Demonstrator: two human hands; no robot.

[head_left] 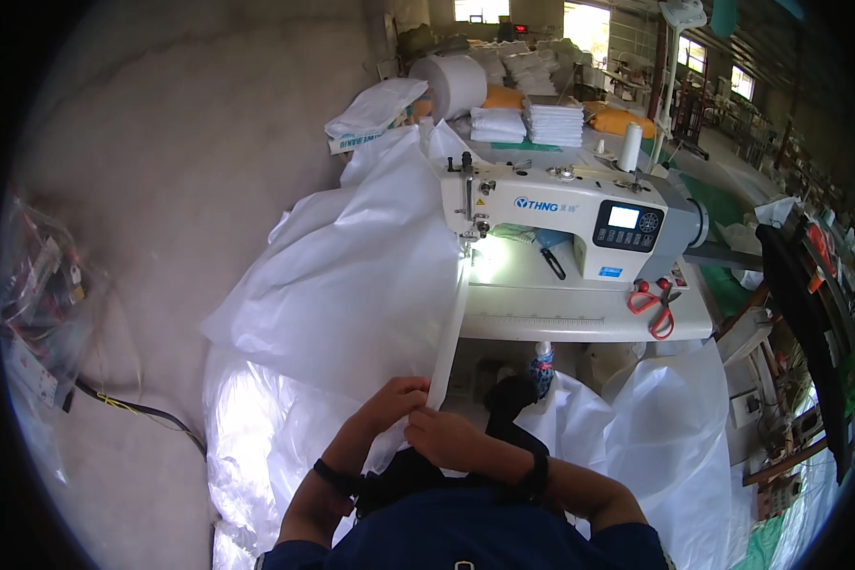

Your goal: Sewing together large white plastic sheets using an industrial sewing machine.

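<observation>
A large white plastic-like sheet (351, 275) runs from the sewing machine (541, 204) down to my lap, its right edge folded into a narrow strip. Close to my body, my left hand (394, 403) pinches that folded edge. Just below and to the right, my right hand (445, 439) grips the same edge, its fingertips partly hidden. The two hands nearly touch. Farther up, the sheet's edge passes under the machine's lit needle area (475, 256).
Red-handled scissors (654, 309) and small black thread snips (553, 263) lie on the machine bed. A white thread cone (630, 147) stands behind the machine. Folded white stacks (553, 123) and a big white roll (453, 85) sit farther back. A black cable (142, 408) crosses the floor at left.
</observation>
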